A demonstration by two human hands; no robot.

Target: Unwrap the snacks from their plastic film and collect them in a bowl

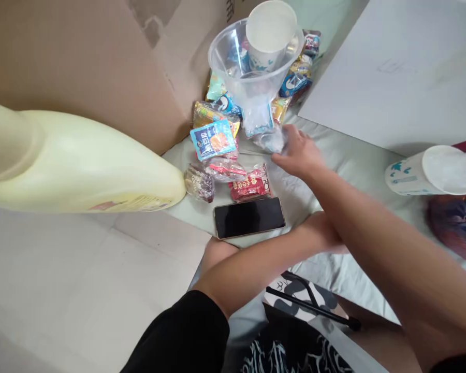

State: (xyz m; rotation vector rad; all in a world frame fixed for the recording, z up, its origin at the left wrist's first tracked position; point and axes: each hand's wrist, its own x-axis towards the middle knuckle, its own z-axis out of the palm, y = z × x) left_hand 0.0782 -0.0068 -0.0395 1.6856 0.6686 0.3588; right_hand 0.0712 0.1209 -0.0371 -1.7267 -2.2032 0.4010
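My right hand (301, 153) is closed at the edge of a crinkled clear plastic packet (272, 140), with the thumb and fingers at its right end. Just above that packet stands a clear plastic cup (227, 62), with a white paper cup (270, 28) inside it. My left hand (326, 230) lies under my right forearm, its fingers hidden. A black phone (250, 217) rests flat to the left of it. Beyond the phone are a red snack packet (252, 184), a dark wrapped snack (200, 184) and a blue snack pouch (213, 140).
A large pale yellow bottle (81, 160) juts in from the left, before a cardboard box (120, 57). Several wrapped snacks (297, 80) surround the clear cup. A white board (404, 67) stands at the right, near another paper cup (407, 173) lying tilted. Pale cloth (345, 147) covers the surface.
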